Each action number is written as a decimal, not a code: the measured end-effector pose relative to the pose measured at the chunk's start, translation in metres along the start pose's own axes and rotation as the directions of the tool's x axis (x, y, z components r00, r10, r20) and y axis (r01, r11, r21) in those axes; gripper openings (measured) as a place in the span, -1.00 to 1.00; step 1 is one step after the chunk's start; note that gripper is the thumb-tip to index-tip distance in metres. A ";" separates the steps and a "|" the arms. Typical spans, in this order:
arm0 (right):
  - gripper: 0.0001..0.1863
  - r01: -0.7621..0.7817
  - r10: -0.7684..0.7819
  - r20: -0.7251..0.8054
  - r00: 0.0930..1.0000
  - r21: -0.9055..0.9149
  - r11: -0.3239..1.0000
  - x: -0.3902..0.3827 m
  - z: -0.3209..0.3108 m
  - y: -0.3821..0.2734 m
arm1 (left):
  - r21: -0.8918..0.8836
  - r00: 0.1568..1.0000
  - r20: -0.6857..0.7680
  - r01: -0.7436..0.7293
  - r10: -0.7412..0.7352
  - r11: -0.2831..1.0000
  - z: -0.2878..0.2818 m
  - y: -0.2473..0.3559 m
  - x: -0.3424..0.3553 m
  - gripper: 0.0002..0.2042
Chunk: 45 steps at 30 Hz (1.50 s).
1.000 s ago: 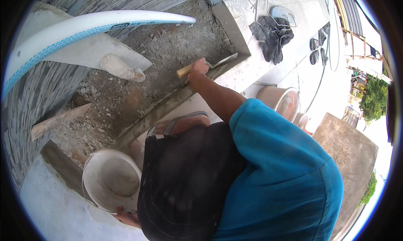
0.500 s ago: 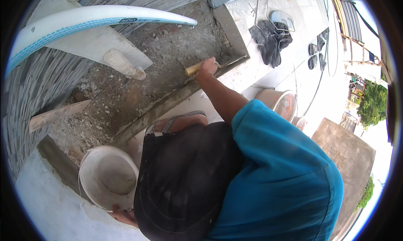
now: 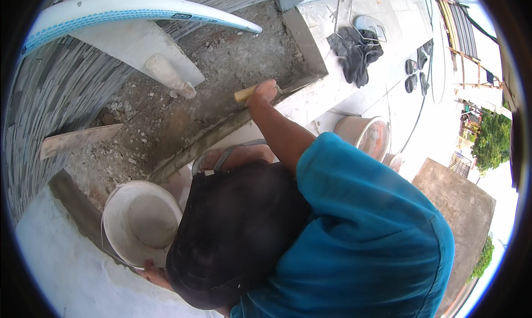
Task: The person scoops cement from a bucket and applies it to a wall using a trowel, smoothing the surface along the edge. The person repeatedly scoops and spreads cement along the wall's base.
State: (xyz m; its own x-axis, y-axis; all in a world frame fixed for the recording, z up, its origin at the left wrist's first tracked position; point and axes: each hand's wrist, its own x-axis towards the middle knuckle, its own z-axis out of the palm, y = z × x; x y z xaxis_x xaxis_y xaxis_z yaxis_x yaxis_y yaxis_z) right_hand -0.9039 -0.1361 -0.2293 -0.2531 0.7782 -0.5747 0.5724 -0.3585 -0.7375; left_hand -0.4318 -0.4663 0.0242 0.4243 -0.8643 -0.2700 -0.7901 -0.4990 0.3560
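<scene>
My right hand [image 3: 262, 92] is wrapped around the wooden handle [image 3: 244, 94] of a trowel. Its thin metal neck [image 3: 279, 89] shows past my fingers, and the blade, mostly hard to make out, lies along the top of a low mortared ledge [image 3: 221, 134]. At lower left my left hand [image 3: 154, 275] grips the near rim of a pale round bucket [image 3: 119, 251]; some fingers show over the edge. Grey material [image 3: 151, 219] lies in the bottom of the bucket.
Inside the ledge lies rubble-strewn soil [image 3: 160, 118] with a wooden board [image 3: 80, 140]. A white and blue curved object [image 3: 138, 12] arches across the upper left. Dark clothing [image 3: 354, 54], sandals [image 3: 411, 74] and a second bucket [image 3: 360, 132] are on the right-hand paving.
My right hand and the trowel have slid a little left and down along the ledge, away from its far corner. My left hand stays on the bucket rim. The view has shifted slightly.
</scene>
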 end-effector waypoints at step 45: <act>-0.59 0.426 0.271 0.704 0.656 -0.049 -0.903 0.059 -0.098 -0.249 | -0.330 0.989 0.128 -0.029 0.076 0.944 -0.007 0.005 -0.039 -0.36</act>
State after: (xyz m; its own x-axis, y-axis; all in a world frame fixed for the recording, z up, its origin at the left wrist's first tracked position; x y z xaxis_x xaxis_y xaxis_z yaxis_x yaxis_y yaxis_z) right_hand -0.9846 0.0495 -0.0451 -0.5599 0.0504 -0.8270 -0.5867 0.6807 0.4387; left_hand -0.4491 -0.4354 0.0429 0.3031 -0.8844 -0.3548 -0.6122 -0.4661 0.6388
